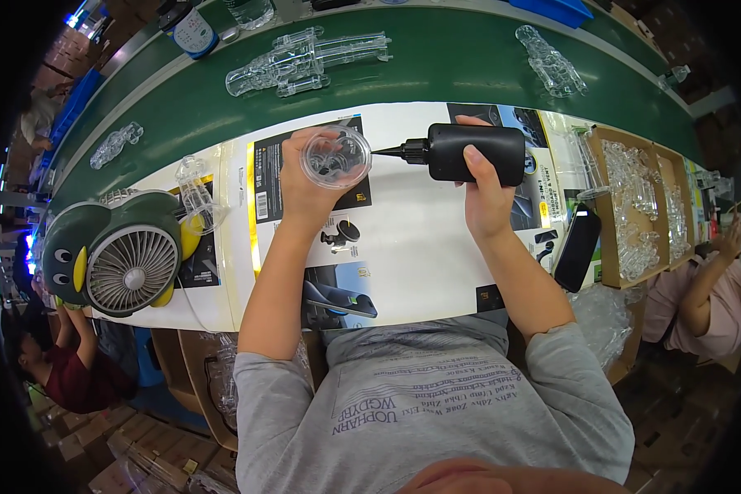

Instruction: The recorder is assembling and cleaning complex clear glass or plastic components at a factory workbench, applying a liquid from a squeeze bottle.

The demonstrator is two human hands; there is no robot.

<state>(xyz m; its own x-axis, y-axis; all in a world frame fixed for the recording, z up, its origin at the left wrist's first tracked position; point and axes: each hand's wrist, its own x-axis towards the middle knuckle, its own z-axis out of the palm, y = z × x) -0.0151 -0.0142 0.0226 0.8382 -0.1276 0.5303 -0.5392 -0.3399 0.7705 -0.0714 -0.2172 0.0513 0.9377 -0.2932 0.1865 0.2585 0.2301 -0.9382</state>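
Observation:
My left hand [305,183] is closed around a transparent round cup-like plastic piece [337,156], its wide rim facing up toward me. Inside it some moulded shapes show, too fine to name. A black squeeze bottle [490,154] lies on its side in my right hand [487,191], thumb on top and fingers wrapped behind. Its thin pointed nozzle [389,151] aims left, with the tip at the right side of the plastic piece's rim. Whether the tip touches the rim, I cannot tell. Both hands are above the printed white sheet [412,247] on the bench.
A green penguin-shaped fan [132,263] stands at left beside a transparent part [196,193]. Transparent assemblies [296,64] [549,62] lie on the green belt [436,58] beyond. At right are a black phone [578,247] and a cardboard tray [663,257] of transparent parts. Other people sit at both sides.

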